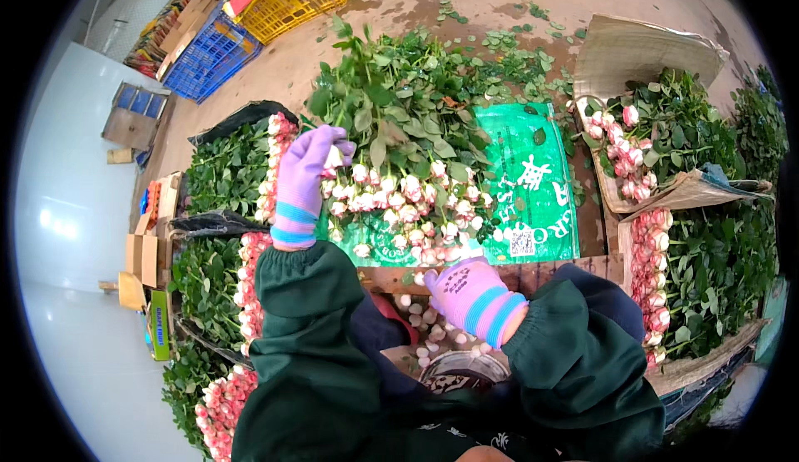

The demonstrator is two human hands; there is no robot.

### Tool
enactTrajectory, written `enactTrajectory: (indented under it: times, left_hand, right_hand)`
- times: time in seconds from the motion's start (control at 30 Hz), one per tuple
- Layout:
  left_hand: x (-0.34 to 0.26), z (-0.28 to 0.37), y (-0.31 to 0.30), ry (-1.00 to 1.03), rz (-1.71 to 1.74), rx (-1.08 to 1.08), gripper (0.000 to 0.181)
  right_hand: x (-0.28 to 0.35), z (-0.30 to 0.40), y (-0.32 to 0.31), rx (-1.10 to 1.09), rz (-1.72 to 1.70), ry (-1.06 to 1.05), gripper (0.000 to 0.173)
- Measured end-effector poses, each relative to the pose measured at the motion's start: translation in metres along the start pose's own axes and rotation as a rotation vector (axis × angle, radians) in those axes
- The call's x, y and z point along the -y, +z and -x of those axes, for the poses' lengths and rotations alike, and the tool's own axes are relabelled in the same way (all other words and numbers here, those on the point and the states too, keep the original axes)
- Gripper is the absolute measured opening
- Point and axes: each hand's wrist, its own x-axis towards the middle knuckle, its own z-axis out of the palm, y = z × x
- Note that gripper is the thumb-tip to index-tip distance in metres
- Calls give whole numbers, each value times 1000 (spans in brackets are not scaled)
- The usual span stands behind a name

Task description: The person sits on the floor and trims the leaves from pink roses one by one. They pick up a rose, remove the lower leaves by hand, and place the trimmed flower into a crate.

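My left hand (306,161), in a purple knitted glove with blue cuff bands, is raised with its fingers curled around a white rose (334,158). My right hand (465,287), gloved alike, is at the front of the pile, close to the nearest rose heads (437,253). Its fingertips are partly hidden, so I cannot tell whether it grips anything. Before me lies a heap of cut roses with white-and-pink heads (409,190) towards me and leafy stems (399,100) pointing away. They rest on a green printed plastic sack (530,181) spread over a wooden bench (387,280).
Bundled roses (253,287) stand along the left between dark wraps. More bundles (649,275) are at right in tan wraps (646,56). Petals (431,331) lie below by a round container (465,365). Blue (209,56) and yellow crates (299,0) stand at the back left.
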Motion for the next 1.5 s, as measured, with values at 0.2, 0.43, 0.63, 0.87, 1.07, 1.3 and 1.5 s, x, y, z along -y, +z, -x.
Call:
enactTrajectory:
  times: [0.2,0.43,0.63,0.87,1.07,1.3,1.5]
  left_hand:
    - [40,-16,-41,-102,-198,-50,27]
    - [9,60,-43,47,-35,-18,37]
    - [7,75,-11,-144,338,165,64]
    - [10,101,2,-219,263,428,67]
    - [-5,105,5,-89,286,517,65]
    - [-7,109,9,5,341,503,71]
    - [-8,117,10,315,60,333,57]
  right_hand:
    - [-2,1,-10,74,45,21,25]
    - [1,-24,-21,100,-107,46,29]
    - [-11,-67,-29,-248,-1329,147,54]
    - [1,-76,-60,-274,-1896,55,46]
    - [7,-71,-76,-223,-2085,9,39]
    - [8,-68,-84,-295,-2063,-146,41]
    - [-1,-50,-94,-364,-2005,-139,50]
